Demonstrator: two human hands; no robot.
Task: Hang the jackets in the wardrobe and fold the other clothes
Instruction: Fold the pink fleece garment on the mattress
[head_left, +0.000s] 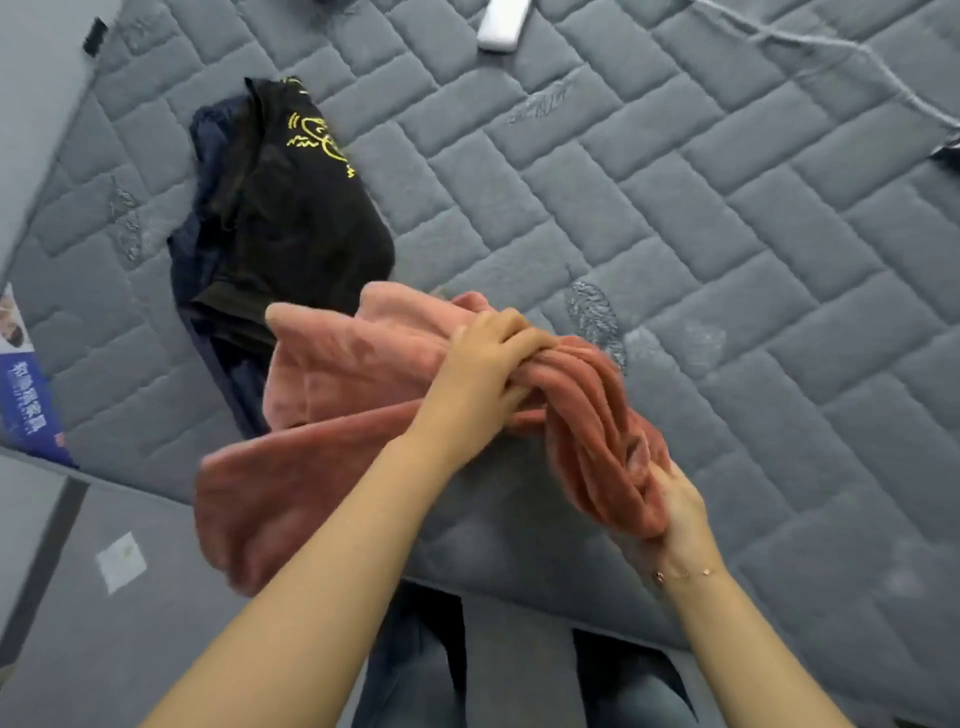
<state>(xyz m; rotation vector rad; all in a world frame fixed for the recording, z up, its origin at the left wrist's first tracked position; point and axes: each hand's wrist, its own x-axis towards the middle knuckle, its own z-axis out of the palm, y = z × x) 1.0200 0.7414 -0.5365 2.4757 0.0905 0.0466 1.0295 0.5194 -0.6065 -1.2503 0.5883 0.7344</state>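
A fluffy pink garment (332, 384) is held up over the near edge of the grey quilted mattress (727, 234). My left hand (483, 379) grips a bunched part of it from above, fingers curled round the fabric. My right hand (675, 504) holds the twisted end from below, partly hidden by the folds. Loose flaps of the pink garment hang to the left. Behind it lies a folded black garment with yellow print (296, 208) on top of a dark blue garment (208, 156).
A white remote-like object (501, 23) lies at the far edge of the mattress, and a thin cable (831, 47) runs across the top right. A blue printed leaflet (26, 395) sits at the left edge. Grey floor and my jeans show below.
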